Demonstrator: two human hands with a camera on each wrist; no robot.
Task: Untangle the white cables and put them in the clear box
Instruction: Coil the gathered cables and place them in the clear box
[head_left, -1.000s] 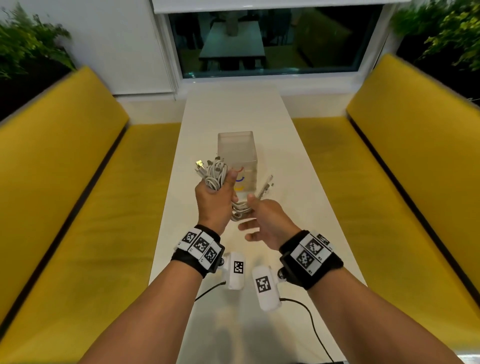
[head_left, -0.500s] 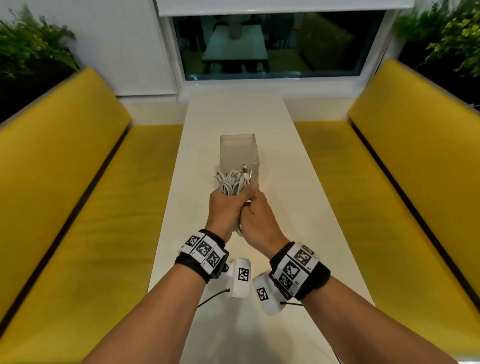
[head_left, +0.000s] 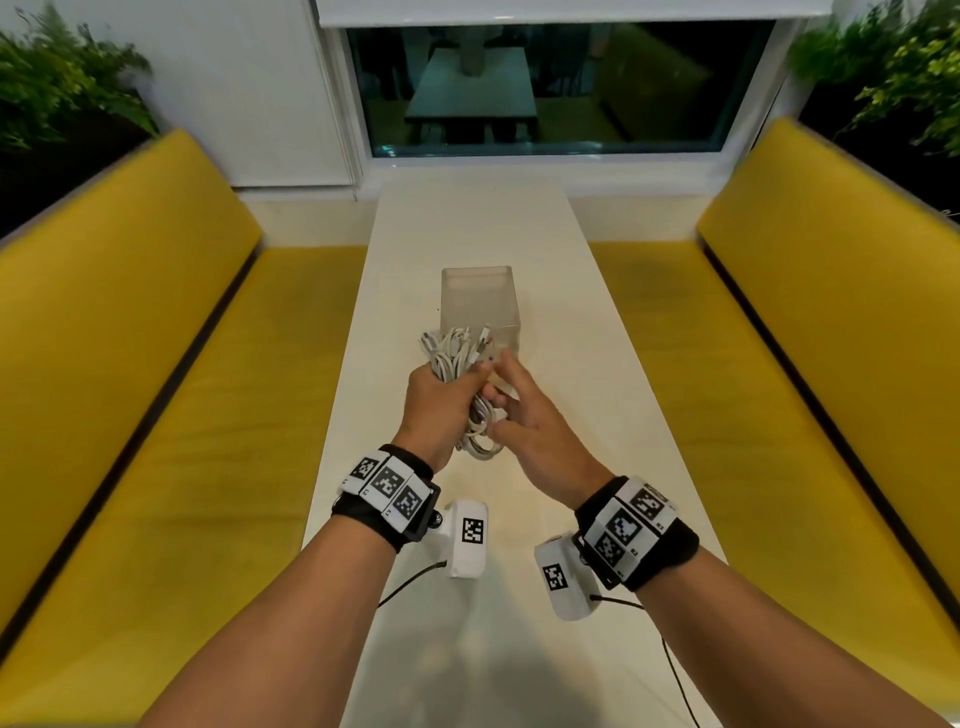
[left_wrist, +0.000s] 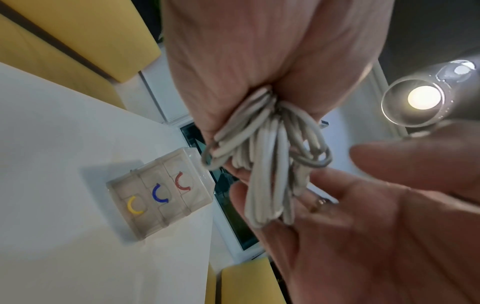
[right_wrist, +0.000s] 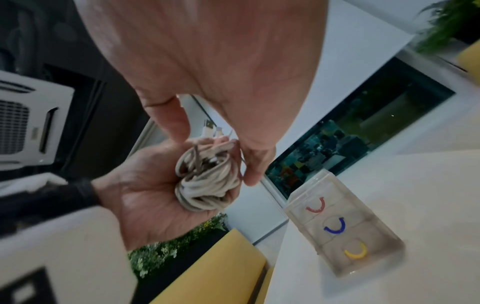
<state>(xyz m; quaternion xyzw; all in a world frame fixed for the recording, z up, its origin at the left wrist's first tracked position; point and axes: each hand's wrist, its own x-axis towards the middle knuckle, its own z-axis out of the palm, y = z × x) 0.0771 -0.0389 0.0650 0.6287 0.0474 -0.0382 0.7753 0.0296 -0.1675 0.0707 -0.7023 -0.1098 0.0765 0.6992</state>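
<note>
A bundle of coiled white cables (head_left: 457, 358) is held above the table, with my left hand (head_left: 441, 400) gripping it round its middle. Plug ends stick up above the fist and loops (head_left: 480, 441) hang below it. My right hand (head_left: 511, 410) is beside the bundle on the right, its fingers fairly straight and touching the cables. In the right wrist view its thumb and fingers flank the coil (right_wrist: 207, 181) without closing on it. The clear box (head_left: 478, 301) stands upright on the table just beyond the hands and shows yellow, blue and red marks (left_wrist: 158, 195).
The long white table (head_left: 467, 218) runs away towards a dark window. Yellow benches (head_left: 130, 338) (head_left: 831, 338) line both sides, with plants in the back corners. Black wires trail from the wrist cameras near the front edge.
Half a second ago both hands were clasped together round the bundle. My right hand has now opened and drawn a little to the right, while the left keeps hold.
</note>
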